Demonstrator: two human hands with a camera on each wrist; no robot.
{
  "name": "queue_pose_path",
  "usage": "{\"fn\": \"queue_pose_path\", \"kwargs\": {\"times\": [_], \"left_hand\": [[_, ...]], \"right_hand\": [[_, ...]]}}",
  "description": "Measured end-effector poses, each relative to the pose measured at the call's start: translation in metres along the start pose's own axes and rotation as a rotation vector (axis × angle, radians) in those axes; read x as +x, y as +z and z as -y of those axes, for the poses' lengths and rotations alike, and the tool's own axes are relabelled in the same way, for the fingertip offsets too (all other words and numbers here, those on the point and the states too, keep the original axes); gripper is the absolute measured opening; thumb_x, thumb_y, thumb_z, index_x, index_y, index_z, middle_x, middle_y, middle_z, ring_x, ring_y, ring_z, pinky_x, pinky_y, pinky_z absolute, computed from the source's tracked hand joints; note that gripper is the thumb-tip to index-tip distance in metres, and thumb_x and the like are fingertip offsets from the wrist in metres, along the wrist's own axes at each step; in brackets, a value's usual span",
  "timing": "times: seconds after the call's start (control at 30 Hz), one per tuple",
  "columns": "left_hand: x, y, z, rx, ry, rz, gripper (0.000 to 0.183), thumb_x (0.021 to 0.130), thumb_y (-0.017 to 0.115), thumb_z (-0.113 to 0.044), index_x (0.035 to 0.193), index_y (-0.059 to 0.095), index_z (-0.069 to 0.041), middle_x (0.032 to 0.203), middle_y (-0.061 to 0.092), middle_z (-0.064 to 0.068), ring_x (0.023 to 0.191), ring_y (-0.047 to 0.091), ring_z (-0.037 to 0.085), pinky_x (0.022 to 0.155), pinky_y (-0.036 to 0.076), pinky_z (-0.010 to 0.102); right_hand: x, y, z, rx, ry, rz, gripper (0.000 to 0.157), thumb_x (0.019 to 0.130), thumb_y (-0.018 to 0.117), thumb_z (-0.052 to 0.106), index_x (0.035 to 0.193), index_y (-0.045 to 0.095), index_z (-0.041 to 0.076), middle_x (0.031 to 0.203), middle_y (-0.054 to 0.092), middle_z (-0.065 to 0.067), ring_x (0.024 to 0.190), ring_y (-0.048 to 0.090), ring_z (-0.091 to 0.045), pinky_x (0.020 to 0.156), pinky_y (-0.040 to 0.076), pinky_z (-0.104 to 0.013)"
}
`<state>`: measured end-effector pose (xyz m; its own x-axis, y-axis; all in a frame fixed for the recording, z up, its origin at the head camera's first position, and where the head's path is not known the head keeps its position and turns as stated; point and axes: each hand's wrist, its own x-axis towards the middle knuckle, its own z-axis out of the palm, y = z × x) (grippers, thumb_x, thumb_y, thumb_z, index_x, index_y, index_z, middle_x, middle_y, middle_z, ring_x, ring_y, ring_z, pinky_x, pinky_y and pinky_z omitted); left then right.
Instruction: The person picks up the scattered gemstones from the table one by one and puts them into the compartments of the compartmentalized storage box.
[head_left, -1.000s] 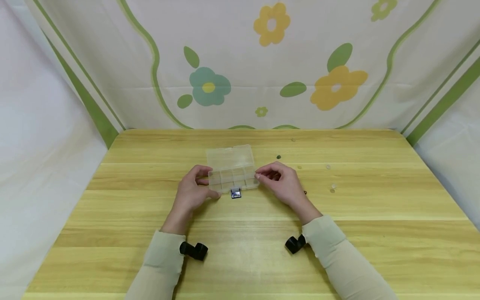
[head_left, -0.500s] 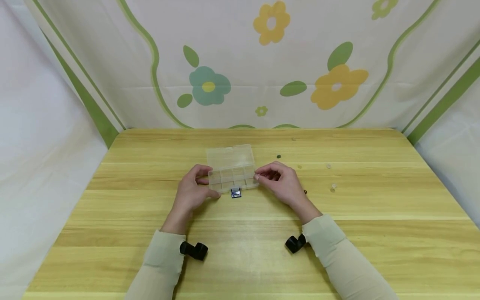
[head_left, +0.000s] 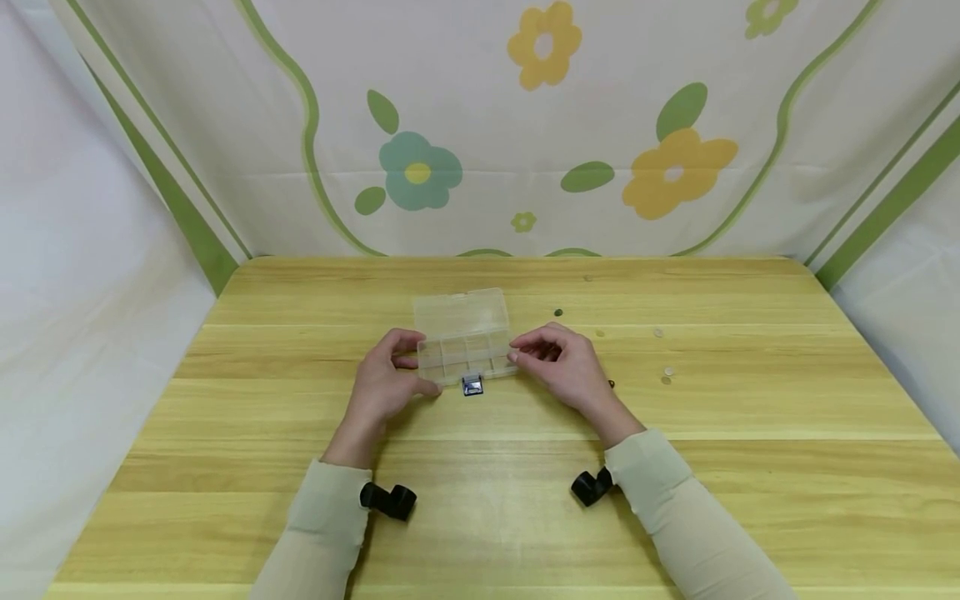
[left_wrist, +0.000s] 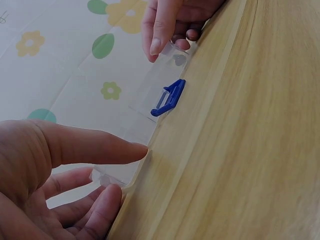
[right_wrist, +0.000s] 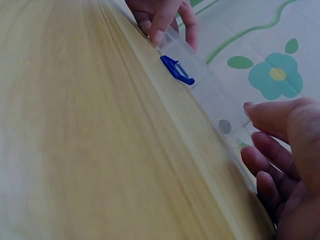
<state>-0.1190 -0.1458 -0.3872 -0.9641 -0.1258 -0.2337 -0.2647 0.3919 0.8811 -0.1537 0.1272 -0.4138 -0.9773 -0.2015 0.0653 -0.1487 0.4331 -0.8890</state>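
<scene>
A clear plastic compartment box (head_left: 454, 353) lies on the table, its lid (head_left: 461, 313) folded back and a blue latch (head_left: 472, 385) hanging at the front. My left hand (head_left: 384, 379) grips the box's left end, thumb at the front corner and fingers behind. At the opposite end, my right hand (head_left: 558, 362) holds the right edge between thumb and fingers. In the right wrist view, a dark round disc (right_wrist: 225, 126) shows through the front wall near that hand. Whether anything small sits between the right fingertips is hidden.
Several small round pieces lie right of the box, among them a dark one (head_left: 558, 312), a yellowish one (head_left: 599, 333) and a pale one (head_left: 669, 372). A flowered curtain (head_left: 480, 125) hangs along the table's (head_left: 480, 517) back edge.
</scene>
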Motion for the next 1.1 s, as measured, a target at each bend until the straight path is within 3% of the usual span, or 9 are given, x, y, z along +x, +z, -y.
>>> {"fn": "queue_pose_path", "kwargs": {"times": [0.87,1.1], "left_hand": [[-0.001,0.0,0.0,0.011,0.0,-0.001,0.075,0.073,0.087,0.009,0.141,0.063,-0.013,0.142,0.064,0.012,0.119,0.061,0.032,0.087,0.048,0.031],[-0.002,0.0,-0.001,-0.006,-0.009,0.002,0.075,0.073,0.086,0.009,0.14,0.063,-0.013,0.142,0.064,0.012,0.12,0.061,0.031,0.088,0.048,0.031]], "right_hand": [[-0.001,-0.003,0.003,0.013,0.019,0.009,0.02,0.094,0.084,0.026,0.112,0.081,0.018,0.104,0.075,-0.004,0.089,0.065,-0.021,0.077,0.052,-0.028],[0.0,-0.015,0.006,-0.018,0.022,-0.004,0.02,0.095,0.083,0.021,0.113,0.081,0.015,0.104,0.076,-0.006,0.092,0.066,-0.021,0.079,0.052,-0.028]]}}
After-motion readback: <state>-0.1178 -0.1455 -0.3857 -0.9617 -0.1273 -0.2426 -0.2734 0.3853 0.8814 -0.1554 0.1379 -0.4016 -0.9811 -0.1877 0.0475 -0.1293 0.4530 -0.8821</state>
